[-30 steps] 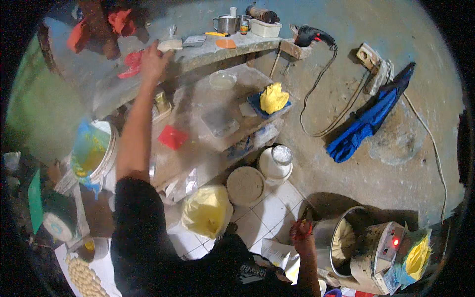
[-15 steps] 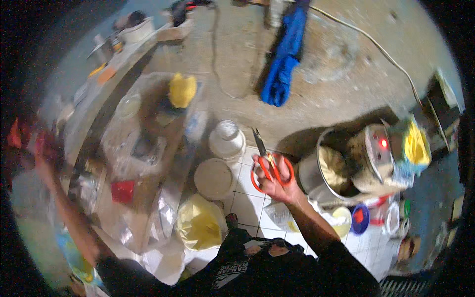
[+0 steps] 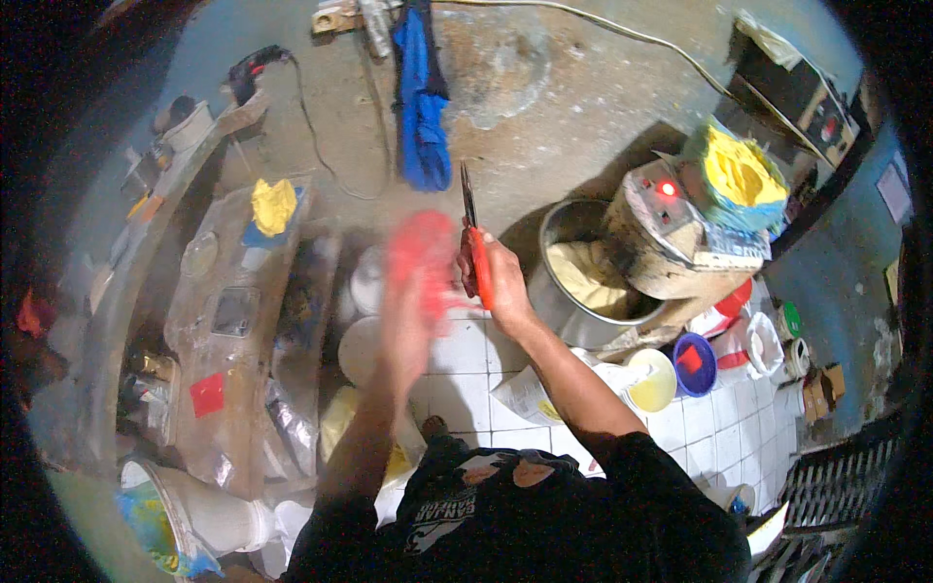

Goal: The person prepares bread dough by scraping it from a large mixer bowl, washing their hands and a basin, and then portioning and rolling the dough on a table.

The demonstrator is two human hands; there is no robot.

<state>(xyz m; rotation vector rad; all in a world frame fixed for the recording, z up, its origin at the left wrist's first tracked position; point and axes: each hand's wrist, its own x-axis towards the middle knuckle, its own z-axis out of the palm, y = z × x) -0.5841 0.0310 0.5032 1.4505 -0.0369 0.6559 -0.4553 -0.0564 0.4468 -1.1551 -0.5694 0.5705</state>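
Observation:
My right hand [image 3: 505, 282] is closed round orange-handled scissors [image 3: 483, 267], their dark blades pointing away from me and seen nearly edge-on. Just to the left, my left hand [image 3: 403, 325] is smeared by motion and carries a soft-looking red bundle [image 3: 421, 253]. Blur hides what kind of thing the bundle is. The two hands are close together above the white-tiled floor, the bundle beside the scissors. Behind the left hand, a white tub [image 3: 364, 282] and a round pale lid [image 3: 362, 352] are partly covered.
A steel mixer bowl [image 3: 554, 282] with pale dough-like stuff stands at right, beside a machine [image 3: 671, 209] with a red light. Nearby are a yellow-filled bag [image 3: 741, 170], a purple tub [image 3: 708, 374] and a cream tub [image 3: 653, 381]. A wooden bench [image 3: 233, 369] runs along the left.
My left hand has swung from the far left to the middle, bringing the red bundle. My right hand has turned the scissors edge-on. The view has shifted right.

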